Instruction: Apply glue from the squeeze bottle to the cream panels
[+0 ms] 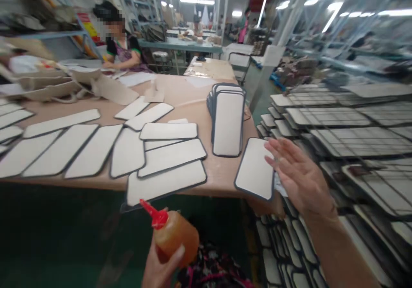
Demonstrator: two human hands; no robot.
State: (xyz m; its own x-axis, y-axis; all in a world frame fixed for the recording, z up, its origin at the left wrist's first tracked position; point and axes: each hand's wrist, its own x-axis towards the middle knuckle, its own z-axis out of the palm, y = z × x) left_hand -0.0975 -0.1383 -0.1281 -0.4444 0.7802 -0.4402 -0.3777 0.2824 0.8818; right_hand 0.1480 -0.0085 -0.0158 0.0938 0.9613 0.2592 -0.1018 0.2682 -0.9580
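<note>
The left hand (pixel 159 264) holds an orange bottle (pixel 180 238) by the table (pixel 223 174), slanted long-ways, red tip (pixel 148 209) pointing up and left. The right hand (pixel 299 178) is at a white board's (pixel 255 168) right edge; I can't tell if it pinches. The board's long sides point away.

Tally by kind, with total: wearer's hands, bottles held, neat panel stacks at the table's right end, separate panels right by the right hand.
Hands: 2 (left hand, right hand)
Held bottle: 1
Neat panel stack: 1, its layers too blurred to count
Separate panel: 1
Total: 5
</note>
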